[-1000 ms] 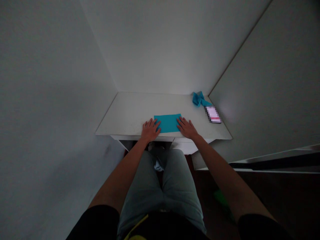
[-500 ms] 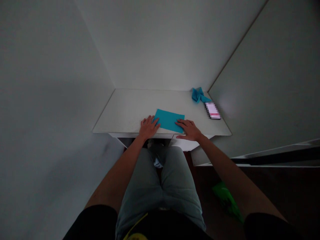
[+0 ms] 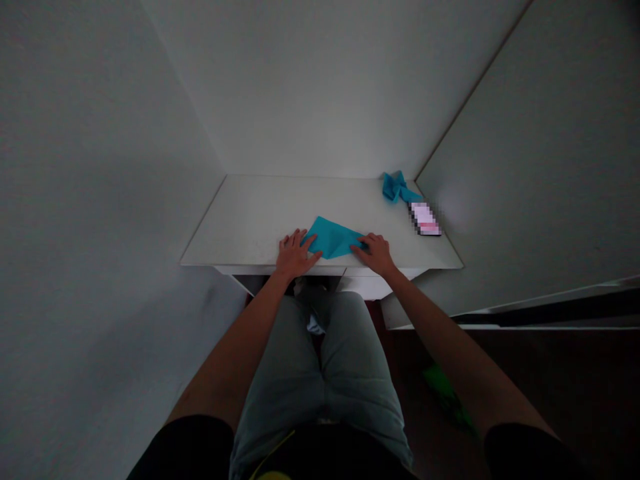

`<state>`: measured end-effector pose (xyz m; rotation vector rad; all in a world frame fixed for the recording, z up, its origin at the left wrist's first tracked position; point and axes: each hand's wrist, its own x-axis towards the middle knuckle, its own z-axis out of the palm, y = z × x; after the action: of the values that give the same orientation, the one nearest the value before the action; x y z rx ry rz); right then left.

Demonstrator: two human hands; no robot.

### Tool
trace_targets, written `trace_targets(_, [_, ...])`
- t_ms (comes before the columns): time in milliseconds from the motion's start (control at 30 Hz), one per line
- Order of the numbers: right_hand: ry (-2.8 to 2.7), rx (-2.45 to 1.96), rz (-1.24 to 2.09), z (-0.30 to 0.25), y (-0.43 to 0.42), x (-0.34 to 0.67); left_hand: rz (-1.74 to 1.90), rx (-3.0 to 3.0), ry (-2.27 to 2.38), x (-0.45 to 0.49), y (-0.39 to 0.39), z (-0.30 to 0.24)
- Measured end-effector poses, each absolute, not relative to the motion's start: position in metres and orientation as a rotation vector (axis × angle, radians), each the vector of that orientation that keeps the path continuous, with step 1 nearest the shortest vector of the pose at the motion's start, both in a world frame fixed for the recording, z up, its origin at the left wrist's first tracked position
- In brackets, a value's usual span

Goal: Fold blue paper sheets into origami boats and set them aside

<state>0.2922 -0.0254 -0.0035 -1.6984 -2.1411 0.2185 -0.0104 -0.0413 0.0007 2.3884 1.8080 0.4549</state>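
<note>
Against a corner of pale painted walls (image 3: 320,87): one white desk top (image 3: 240,227), its far edge meeting the walls. Below its front edge, a person's lap in grey-green shorts (image 3: 320,380). On the dark floor (image 3: 550,400) at right, a green object (image 3: 445,395), too dim to identify.

Two bare forearms reach onto the desk. Left hand (image 3: 297,255): flat, fingers spread wide, tips at the sheet's left side. Right hand (image 3: 377,254): flat, fingers narrower together, tips resting on the sheet's right end. Neither hand pinches or lifts anything.

Teal paper sheet (image 3: 330,239): near the desk's front edge, between the hands, skewed, one point aimed at the far wall. Judged light, thin and fairly crisp, apt to slide on the smooth top and to crease easily; best held by pressing near its edges or taking its free point. Edges under the fingers are hidden, and any layers beneath cannot be made out.

Folded blue paper piece (image 3: 397,187): back right corner, its tail reaching the next item. Pixelated pink-and-white object (image 3: 425,219): blurred, identity unreadable.
</note>
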Motion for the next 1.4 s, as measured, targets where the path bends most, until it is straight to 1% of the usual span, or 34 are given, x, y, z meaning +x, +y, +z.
trace_targets(67, [-2.026,-1.783,0.179,-0.003,-0.023,0.284,0.451,2.389,1.800,-0.010,-0.043,0.003])
trace_targets(167, [-1.967,-1.777,0.108,-0.002,-0.024,0.279,0.444,2.401,1.773,-0.011,-0.045,0.006])
trace_targets(367, [-2.227,-1.562,0.168,0.002,-0.029,0.281,0.405,2.433,1.623,-0.016,-0.048,0.012])
trace_targets(533, [-2.257,-1.565,0.180,0.001,-0.028,0.281,0.438,2.474,1.485,-0.022,-0.050,0.013])
trace_targets(867, [-2.294,-1.553,0.170,0.001,-0.028,0.284,0.553,2.401,1.424,-0.027,-0.049,0.015])
trace_targets(1000, [-2.337,-1.560,0.141,0.004,-0.030,0.283,0.630,2.366,1.519,-0.016,-0.047,0.016])
trace_targets(1133, [-2.376,-1.565,0.117,0.003,-0.030,0.284,0.875,2.184,1.772,0.013,-0.038,0.013])
trace_targets(1267, [-2.396,-1.552,0.106,0.001,-0.029,0.285,1.053,1.985,1.883,0.041,-0.026,0.008])
trace_targets(1333, [-2.401,-1.558,0.102,0.001,-0.029,0.285,1.065,1.923,1.901,0.050,-0.024,0.006])
trace_targets(1400, [-2.404,-1.566,0.093,0.001,-0.028,0.285,0.988,1.975,1.863,0.054,-0.026,0.004])
